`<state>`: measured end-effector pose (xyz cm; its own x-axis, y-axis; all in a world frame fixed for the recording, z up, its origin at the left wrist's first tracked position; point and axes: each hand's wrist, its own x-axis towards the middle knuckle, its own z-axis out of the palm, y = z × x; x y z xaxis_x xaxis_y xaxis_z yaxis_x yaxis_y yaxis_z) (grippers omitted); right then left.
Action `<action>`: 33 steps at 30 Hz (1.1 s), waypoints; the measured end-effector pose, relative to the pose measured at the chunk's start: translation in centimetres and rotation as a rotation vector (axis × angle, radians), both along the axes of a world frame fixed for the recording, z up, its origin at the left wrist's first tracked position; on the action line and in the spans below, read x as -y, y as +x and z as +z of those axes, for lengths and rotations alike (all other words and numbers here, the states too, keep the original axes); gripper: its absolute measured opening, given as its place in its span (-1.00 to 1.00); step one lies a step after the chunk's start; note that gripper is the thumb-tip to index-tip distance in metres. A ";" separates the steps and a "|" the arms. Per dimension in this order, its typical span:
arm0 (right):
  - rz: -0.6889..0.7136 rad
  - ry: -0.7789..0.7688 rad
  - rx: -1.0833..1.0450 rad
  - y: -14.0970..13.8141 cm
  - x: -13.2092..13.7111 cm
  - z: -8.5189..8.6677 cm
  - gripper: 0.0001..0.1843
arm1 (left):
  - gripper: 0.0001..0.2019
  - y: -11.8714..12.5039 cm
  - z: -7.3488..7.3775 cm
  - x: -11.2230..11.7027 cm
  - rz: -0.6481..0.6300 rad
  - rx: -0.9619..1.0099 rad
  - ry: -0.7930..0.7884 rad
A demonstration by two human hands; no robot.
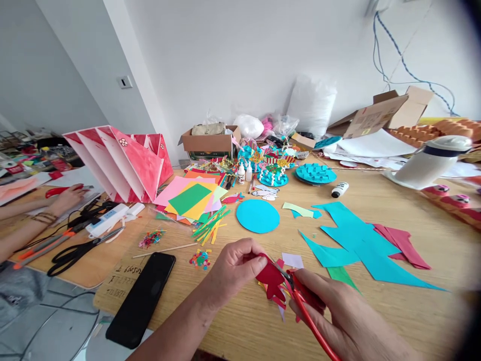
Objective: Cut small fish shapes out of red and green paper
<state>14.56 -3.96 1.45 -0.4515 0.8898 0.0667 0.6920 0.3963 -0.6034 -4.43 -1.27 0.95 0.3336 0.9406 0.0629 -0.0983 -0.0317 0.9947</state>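
My left hand pinches a small piece of red paper just above the wooden table. My right hand grips red-handled scissors, whose blades meet the red paper from the right. Small red offcuts lie directly under the paper. A turquoise paper circle lies on the table beyond my hands. Large turquoise scraps and dark pink scraps lie to the right of it.
A black phone lies near the front edge on the left. Black scissors, a stack of coloured sheets, a red-and-white folded paper piece, glue bottles and cardboard boxes stand further back. Another person's hand rests at far left.
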 end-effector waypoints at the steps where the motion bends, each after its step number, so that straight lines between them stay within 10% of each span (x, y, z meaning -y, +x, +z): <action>1: -0.007 0.010 -0.001 0.0 0.0 0.1 -0.80 | -0.84 -0.1 -0.1 0.0 -0.003 0.002 -0.001; 33: 0.054 -0.044 0.183 -0.1 0.1 0.2 -0.69 | -0.85 -0.4 -0.8 0.1 -0.061 0.095 -0.029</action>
